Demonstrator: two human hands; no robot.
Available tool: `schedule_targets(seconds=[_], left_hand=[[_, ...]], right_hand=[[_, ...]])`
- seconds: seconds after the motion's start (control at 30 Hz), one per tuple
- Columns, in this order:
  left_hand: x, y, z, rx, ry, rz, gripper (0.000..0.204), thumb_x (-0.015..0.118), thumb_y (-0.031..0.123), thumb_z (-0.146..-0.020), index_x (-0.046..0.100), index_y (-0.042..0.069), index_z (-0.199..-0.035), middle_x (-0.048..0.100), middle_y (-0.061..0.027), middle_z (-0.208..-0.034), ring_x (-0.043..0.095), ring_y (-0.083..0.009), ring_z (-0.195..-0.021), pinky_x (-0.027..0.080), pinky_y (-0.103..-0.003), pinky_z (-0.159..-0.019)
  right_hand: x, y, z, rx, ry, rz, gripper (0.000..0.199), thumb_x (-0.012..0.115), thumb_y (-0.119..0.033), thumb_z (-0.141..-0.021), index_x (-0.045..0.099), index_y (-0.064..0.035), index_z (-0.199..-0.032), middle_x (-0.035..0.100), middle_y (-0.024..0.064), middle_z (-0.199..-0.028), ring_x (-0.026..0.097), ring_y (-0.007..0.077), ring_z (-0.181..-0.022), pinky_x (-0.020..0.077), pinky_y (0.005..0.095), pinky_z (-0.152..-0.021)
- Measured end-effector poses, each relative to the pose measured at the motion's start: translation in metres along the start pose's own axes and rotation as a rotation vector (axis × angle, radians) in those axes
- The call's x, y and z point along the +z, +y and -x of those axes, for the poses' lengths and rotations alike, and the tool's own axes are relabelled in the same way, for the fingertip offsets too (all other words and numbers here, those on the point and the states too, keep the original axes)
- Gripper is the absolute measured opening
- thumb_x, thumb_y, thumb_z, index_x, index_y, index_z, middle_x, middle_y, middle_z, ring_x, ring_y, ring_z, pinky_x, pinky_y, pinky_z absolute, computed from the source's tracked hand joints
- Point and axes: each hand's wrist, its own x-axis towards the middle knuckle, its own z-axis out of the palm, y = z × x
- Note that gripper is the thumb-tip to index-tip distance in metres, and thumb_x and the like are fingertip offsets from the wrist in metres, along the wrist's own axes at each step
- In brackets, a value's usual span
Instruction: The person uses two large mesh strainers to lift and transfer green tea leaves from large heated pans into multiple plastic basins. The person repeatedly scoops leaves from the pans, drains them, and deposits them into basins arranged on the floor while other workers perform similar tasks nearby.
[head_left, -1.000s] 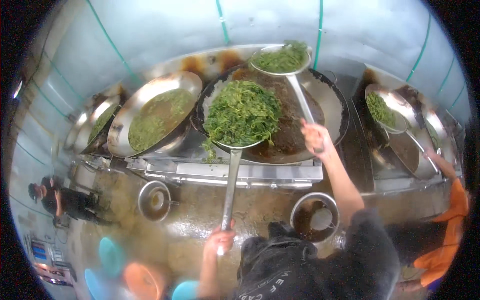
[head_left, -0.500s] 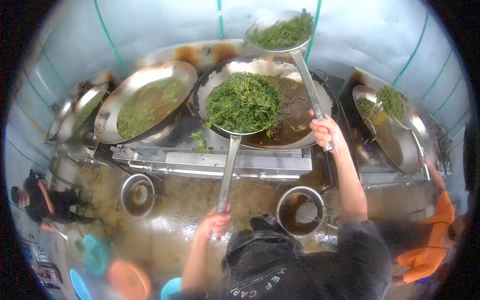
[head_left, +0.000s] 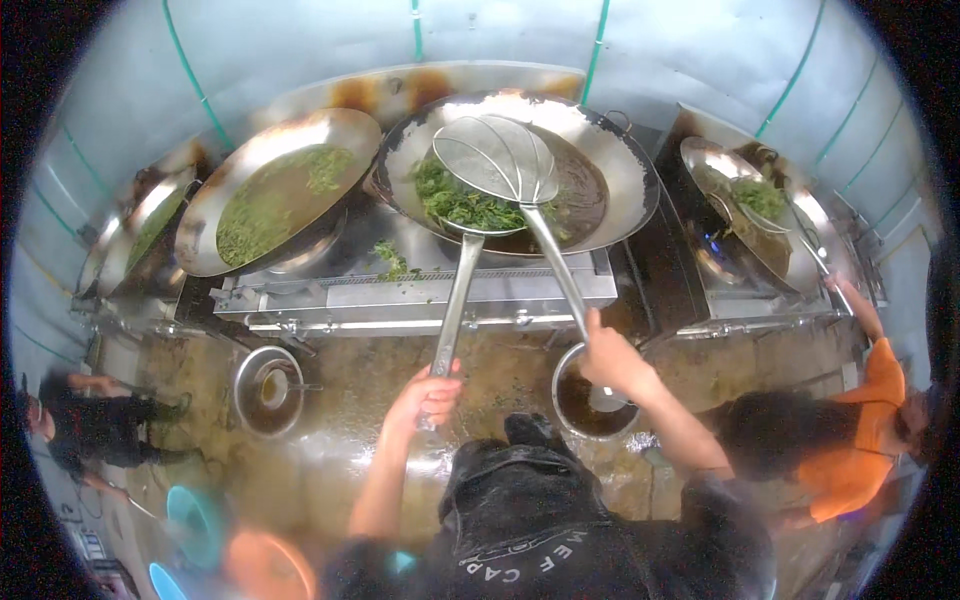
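My left hand (head_left: 425, 400) is closed round the metal handle of a long-handled strainer (head_left: 457, 305). Its bowl sits over the large wok (head_left: 630, 190) and holds wet leafy greens (head_left: 460, 205). My right hand (head_left: 612, 355) grips a second long-handled strainer (head_left: 495, 160). That one appears turned over, its mesh and support wires facing up, above the greens and partly hiding them. The two handles converge near the wok's front rim. Brown liquid (head_left: 585, 195) lies in the wok's right part.
Another wok (head_left: 340, 130) with greens in liquid stands left. At right, a person in orange (head_left: 860, 440) works a strainer at a wok (head_left: 800, 265). Metal pots (head_left: 262, 425) (head_left: 575, 425) stand on the wet floor. A person in dark clothes (head_left: 95, 420) and coloured tubs (head_left: 190, 515) are lower left.
My right strainer, raised and loaded with greens before, has come down and turned over above the left one. My right hand has moved lower and leftward. The heap in view looks smaller.
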Motion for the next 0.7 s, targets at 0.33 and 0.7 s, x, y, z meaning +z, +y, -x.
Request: schedule_targets(seconds=[0.33, 0.7], left_hand=[[-0.020, -0.013, -0.013, 0.061, -0.009, -0.018, 0.029, 0.057, 0.002, -0.084, 0.049, 0.016, -0.108, 0.034, 0.0076, -0.053, 0.032, -0.0034, -0.036, 0.024, -0.022, -0.031], [-0.022, -0.012, -0.017, 0.050, -0.101, -0.031, 0.028, 0.056, 0.002, -0.085, 0.049, 0.017, -0.108, 0.033, 0.0073, -0.053, 0.030, -0.0039, -0.035, 0.024, -0.023, -0.030]], right_hand=[[-0.006, 0.021, -0.004, -0.027, 0.025, -1.013, 0.066, 0.058, 0.000, -0.078, 0.028, -0.0041, -0.137, 0.050, 0.0037, -0.059, 0.044, 0.0116, -0.038, 0.0378, 0.0252, -0.034], [-0.018, 0.074, 0.033, 0.057, -0.217, -1.476, 0.042, 0.058, -0.003, -0.082, 0.041, -0.0110, -0.120, 0.036, -0.0053, -0.058, 0.034, 0.0049, -0.037, 0.0286, 0.0226, -0.030]])
